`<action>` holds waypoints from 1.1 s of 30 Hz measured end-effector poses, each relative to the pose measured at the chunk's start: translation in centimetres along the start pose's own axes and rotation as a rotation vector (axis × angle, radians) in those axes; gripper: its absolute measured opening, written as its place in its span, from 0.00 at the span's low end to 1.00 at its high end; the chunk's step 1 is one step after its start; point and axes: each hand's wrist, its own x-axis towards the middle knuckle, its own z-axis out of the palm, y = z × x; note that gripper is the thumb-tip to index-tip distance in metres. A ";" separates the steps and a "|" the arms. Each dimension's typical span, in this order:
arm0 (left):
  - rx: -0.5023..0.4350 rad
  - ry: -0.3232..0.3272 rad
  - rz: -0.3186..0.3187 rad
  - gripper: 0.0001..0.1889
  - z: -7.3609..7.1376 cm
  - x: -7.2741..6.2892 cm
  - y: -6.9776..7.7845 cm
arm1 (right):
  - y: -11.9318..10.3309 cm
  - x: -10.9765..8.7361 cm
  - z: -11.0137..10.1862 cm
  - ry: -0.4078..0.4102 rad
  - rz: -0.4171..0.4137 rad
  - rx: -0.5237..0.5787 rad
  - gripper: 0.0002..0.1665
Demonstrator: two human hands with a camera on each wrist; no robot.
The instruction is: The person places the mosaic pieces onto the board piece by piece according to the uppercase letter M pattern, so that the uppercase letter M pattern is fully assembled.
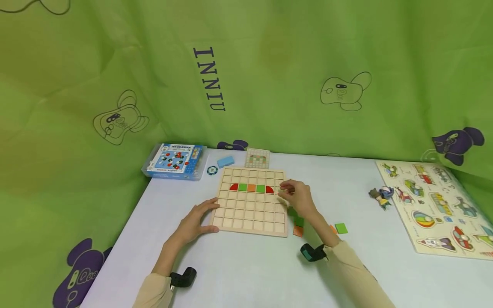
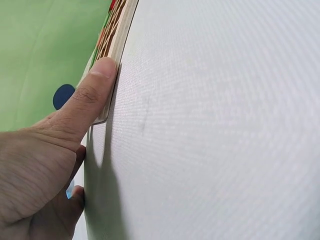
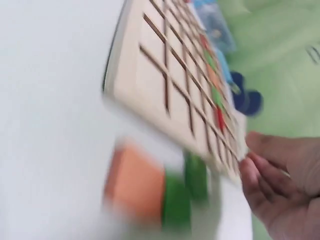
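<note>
A wooden grid board lies on the table, with a row of tiles across its upper part: a green square, an orange square and another green one between two red rounded-corner pieces. My left hand rests against the board's front-left corner, its straight thumb touching the edge. By the upper right edge is my right hand, its fingers loosely bent beside the red piece. No tile shows between the fingers. Under that arm lie green tiles and an orange tile.
Behind the board lie a pattern card, a blue block and a round chip. A boxed set sits back left. Another green tile, small figures and a picture puzzle board are on the right.
</note>
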 end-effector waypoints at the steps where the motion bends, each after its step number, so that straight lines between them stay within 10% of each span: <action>1: 0.005 0.000 0.002 0.36 0.0 0.0 0.0 | 0.4 -0.5 -1.0 -0.016 -0.005 0.008 0.16; 12: 0.001 0.019 -0.006 0.36 -0.2 -0.6 0.2 | 5.7 -10.7 -12.7 -0.210 0.016 -0.080 0.23; 33: -0.017 0.009 0.019 0.36 0.1 0.0 0.1 | 6.1 -11.8 -11.7 0.104 0.093 -0.107 0.19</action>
